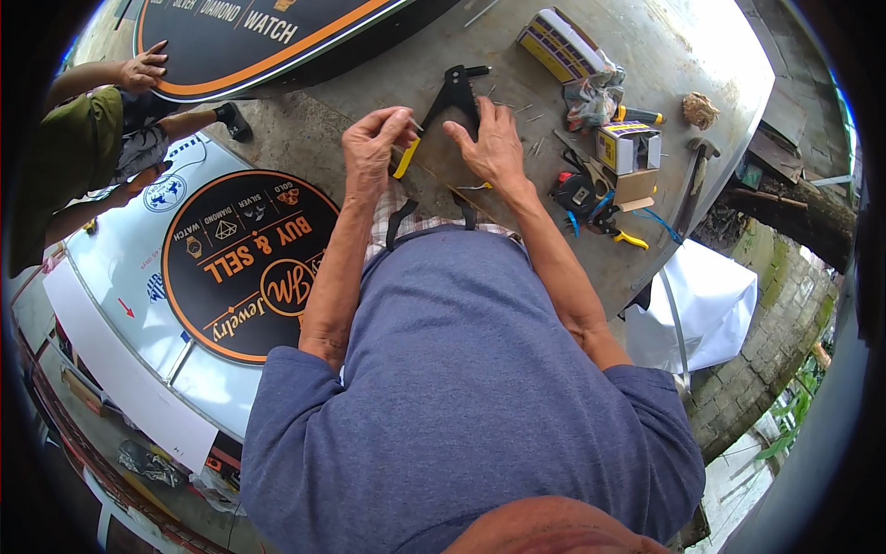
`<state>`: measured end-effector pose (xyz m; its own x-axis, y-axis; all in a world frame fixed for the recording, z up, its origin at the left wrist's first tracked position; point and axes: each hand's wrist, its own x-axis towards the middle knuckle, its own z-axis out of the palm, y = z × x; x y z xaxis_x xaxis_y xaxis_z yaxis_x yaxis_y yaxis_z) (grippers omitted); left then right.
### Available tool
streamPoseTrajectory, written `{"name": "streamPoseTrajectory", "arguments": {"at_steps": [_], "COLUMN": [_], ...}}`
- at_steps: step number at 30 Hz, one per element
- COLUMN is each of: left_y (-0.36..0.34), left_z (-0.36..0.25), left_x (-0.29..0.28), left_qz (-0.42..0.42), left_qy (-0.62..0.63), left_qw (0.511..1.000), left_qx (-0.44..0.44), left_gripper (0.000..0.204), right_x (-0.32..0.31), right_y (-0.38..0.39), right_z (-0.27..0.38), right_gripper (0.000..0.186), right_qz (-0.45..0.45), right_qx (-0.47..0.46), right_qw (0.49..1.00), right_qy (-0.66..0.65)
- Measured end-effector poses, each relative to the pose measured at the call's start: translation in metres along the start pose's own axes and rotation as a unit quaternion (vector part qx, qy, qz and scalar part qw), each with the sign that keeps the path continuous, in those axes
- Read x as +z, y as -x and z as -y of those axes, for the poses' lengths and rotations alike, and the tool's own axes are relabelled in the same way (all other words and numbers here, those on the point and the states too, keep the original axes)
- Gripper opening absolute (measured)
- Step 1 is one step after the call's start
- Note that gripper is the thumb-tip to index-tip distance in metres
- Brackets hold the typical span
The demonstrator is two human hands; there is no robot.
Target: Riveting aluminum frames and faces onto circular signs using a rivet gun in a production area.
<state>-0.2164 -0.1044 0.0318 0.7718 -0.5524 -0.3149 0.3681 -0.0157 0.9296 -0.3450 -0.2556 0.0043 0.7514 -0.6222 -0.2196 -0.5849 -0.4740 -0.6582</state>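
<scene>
As the left hand (pixel 371 148) hangs over the near part of the worktop (pixel 738 83): its grip is closed, thumb and fingertips pinched together on a small slim metal pin (pixel 417 126).
Right hand (pixel 492 148): just across from it, its grip is open, the thumb well apart from the bent fingers – whether these touch the tool beside them, I cannot tell.
Riveting tool (pixel 451 96): between the two hands, its black head pointing away from the person, one yellow handle (pixel 406 158) lying near the left fingers; its other arm runs down beside the right hand and is partly hidden there.
Loose pins (pixel 536 118): thin and silvery, scattered on the worktop beyond and to the right of the right hand.
Boxes: a long purple-and-yellow one (pixel 559 46) lies at the far side; a smaller one (pixel 628 148) stands nearer, its side toward the hammer open.
Between the boxes: a crumpled plastic bag (pixel 593 98) and a yellow-and-black handle (pixel 642 115).
Right side of the worktop: a black tape measure (pixel 576 193), yellow-handled pliers (pixel 630 239), a hammer (pixel 694 185) and a crumpled brown ball (pixel 700 110).
Upper left: a co-worker's hand (pixel 143 69) rests on the edge of a black sign (pixel 231 51) with an orange border.
Lower left: a round black sign (pixel 249 268) lies on a pale panel (pixel 120 254).
</scene>
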Motion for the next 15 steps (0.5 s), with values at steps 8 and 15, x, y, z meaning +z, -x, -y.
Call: {"name": "streamPoseTrajectory", "arguments": {"at_steps": [8,15], "left_y": [-0.001,-0.004], "left_z": [0.004,-0.014], "left_x": [-0.081,-0.116], "left_qz": [-0.023,0.04], "left_qy": [0.15,0.213], "left_qw": [0.988,0.975], "left_qx": [-0.025,-0.049], "left_gripper": [0.02,0.02], "right_x": [0.069,0.079], "right_y": [-0.033,-0.044], "right_z": [0.054,0.047], "right_gripper": [0.122,0.116], "right_qz": [0.033,-0.005], "right_qx": [0.159,0.19], "right_qw": [0.967,0.954], "right_qy": [0.197,0.23]}}
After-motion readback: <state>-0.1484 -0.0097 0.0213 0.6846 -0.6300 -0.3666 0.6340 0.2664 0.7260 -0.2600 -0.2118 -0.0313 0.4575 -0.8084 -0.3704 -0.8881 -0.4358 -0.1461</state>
